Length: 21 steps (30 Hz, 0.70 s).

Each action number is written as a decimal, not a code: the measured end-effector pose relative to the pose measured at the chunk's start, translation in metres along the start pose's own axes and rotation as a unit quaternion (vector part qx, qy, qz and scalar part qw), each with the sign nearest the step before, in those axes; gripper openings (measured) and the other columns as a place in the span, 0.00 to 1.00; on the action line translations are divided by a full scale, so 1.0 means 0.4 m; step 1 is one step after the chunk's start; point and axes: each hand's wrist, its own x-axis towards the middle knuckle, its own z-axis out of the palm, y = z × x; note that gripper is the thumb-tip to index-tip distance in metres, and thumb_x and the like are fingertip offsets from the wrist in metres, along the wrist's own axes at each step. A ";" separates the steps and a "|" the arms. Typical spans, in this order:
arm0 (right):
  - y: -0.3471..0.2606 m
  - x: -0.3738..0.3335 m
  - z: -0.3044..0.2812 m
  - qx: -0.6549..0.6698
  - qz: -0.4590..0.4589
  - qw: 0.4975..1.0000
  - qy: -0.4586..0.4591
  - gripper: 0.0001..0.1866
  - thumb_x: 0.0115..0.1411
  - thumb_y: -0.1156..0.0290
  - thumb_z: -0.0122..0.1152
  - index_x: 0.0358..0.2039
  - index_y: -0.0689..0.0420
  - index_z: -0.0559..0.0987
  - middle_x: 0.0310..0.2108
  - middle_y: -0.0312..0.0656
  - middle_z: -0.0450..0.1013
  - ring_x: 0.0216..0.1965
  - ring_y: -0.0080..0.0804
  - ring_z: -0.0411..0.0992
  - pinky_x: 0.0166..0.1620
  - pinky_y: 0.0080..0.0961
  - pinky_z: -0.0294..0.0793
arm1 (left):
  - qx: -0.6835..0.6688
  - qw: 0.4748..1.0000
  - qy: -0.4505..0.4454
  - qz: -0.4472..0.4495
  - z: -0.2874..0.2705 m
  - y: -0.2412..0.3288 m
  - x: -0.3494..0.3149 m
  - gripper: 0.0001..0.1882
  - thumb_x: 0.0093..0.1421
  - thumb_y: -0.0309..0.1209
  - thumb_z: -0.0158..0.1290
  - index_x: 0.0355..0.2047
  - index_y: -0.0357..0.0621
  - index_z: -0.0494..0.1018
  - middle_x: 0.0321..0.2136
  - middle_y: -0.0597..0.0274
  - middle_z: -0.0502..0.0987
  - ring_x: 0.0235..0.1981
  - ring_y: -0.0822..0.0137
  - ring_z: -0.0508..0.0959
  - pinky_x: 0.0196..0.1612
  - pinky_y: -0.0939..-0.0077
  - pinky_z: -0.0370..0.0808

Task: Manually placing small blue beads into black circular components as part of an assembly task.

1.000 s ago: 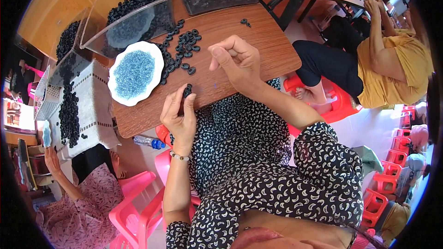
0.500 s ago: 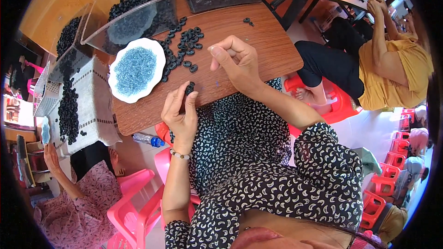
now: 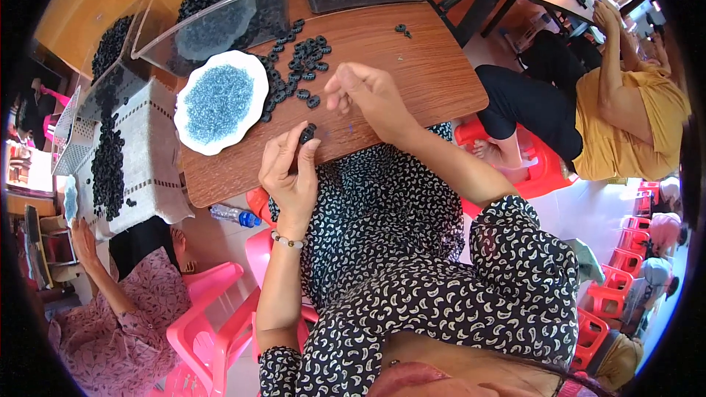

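Observation:
Between the thumb and fingers of my left hand (image 3: 285, 169) is a small black ring-shaped piece (image 3: 308, 132), held over the table's near edge. My right hand (image 3: 371, 99) hovers to its right, apart from the piece, with fingers curled in toward the thumb. Whatever it may pinch is too small to make out. Loose black pieces (image 3: 309, 55) of the same sort lie scattered on the brown table (image 3: 412, 77) beyond my hands. Left of them stands a white scalloped plate (image 3: 259, 88) filled with tiny clear bluish beads (image 3: 220, 106).
Clear plastic bins (image 3: 220, 26) of black pieces line the table's far side. A few small black bits (image 3: 402, 31) lie at the far right. At left, a cloth-covered table (image 3: 158, 154) bears more pieces; a person sits there. Another person (image 3: 625, 117) in yellow sits at right.
My right hand's fingers have tipped downward and a little closer to the left hand. The left hand keeps its grip on the black piece. The whole view has shifted slightly.

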 end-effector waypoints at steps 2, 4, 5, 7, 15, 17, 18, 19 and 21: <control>0.022 0.005 -0.009 0.062 0.108 0.991 -0.056 0.28 0.73 0.47 0.46 0.41 0.63 0.78 0.31 0.40 0.77 0.35 0.22 0.75 0.39 0.20 0.75 | 0.009 1.000 0.001 -0.005 -0.001 0.003 -0.003 0.14 0.57 0.22 0.64 0.45 0.37 0.82 0.38 0.56 0.81 0.40 0.61 0.78 0.46 0.71 0.74; 0.027 0.001 -0.014 0.139 0.258 0.945 -0.146 0.38 0.69 0.36 0.42 0.44 0.65 0.78 0.38 0.42 0.77 0.37 0.26 0.75 0.42 0.23 0.77 | 0.014 1.000 0.005 0.009 0.000 0.002 0.002 0.15 0.56 0.24 0.64 0.45 0.39 0.83 0.41 0.56 0.79 0.42 0.60 0.76 0.48 0.69 0.73; 0.026 -0.003 -0.010 0.140 0.260 0.944 -0.149 0.38 0.69 0.36 0.42 0.44 0.65 0.78 0.38 0.42 0.77 0.37 0.26 0.75 0.42 0.23 0.77 | 0.011 1.000 0.009 0.005 -0.001 0.005 0.004 0.15 0.56 0.25 0.65 0.45 0.40 0.83 0.42 0.56 0.78 0.43 0.60 0.76 0.49 0.68 0.73; 0.016 -0.013 0.001 0.147 0.286 0.923 -0.214 0.38 0.67 0.35 0.48 0.42 0.64 0.78 0.36 0.42 0.75 0.36 0.25 0.75 0.42 0.22 0.78 | -0.001 1.000 0.017 -0.014 0.001 0.001 0.000 0.14 0.56 0.26 0.65 0.44 0.43 0.84 0.47 0.56 0.76 0.46 0.59 0.74 0.50 0.68 0.72; 0.038 -0.016 0.000 0.245 0.260 0.884 -0.301 0.32 0.69 0.42 0.53 0.47 0.65 0.78 0.42 0.45 0.77 0.43 0.28 0.76 0.46 0.25 0.78 | 0.010 1.000 0.006 0.015 0.004 -0.001 0.000 0.15 0.54 0.26 0.65 0.43 0.45 0.84 0.47 0.57 0.76 0.48 0.59 0.73 0.50 0.69 0.72; 0.042 -0.019 0.005 0.237 0.266 0.883 -0.305 0.32 0.69 0.42 0.53 0.48 0.64 0.78 0.44 0.43 0.77 0.45 0.28 0.76 0.46 0.25 0.78 | 0.012 1.000 0.001 0.018 0.003 0.003 0.001 0.14 0.54 0.26 0.65 0.43 0.45 0.84 0.47 0.58 0.76 0.47 0.60 0.73 0.49 0.69 0.72; 0.043 -0.020 0.005 0.238 0.266 0.883 -0.305 0.32 0.69 0.42 0.53 0.48 0.64 0.78 0.44 0.43 0.77 0.45 0.28 0.76 0.46 0.25 0.78 | 0.023 0.999 -0.005 0.024 0.002 0.005 0.001 0.14 0.55 0.27 0.65 0.43 0.45 0.84 0.46 0.59 0.76 0.46 0.60 0.73 0.48 0.70 0.72; 0.045 -0.022 0.006 0.249 0.272 0.879 -0.300 0.31 0.68 0.43 0.54 0.49 0.64 0.78 0.45 0.42 0.77 0.45 0.27 0.75 0.47 0.25 0.78 | 0.034 0.999 -0.010 0.029 0.002 0.006 0.001 0.13 0.55 0.27 0.65 0.42 0.45 0.84 0.46 0.59 0.76 0.44 0.61 0.72 0.46 0.70 0.72; 0.050 -0.023 0.005 0.261 0.279 0.876 -0.296 0.31 0.68 0.43 0.55 0.49 0.63 0.78 0.45 0.42 0.77 0.46 0.27 0.75 0.47 0.25 0.77 | 0.038 0.999 -0.009 0.037 0.003 0.006 0.002 0.13 0.55 0.27 0.64 0.42 0.45 0.84 0.46 0.60 0.76 0.44 0.61 0.72 0.45 0.71 0.72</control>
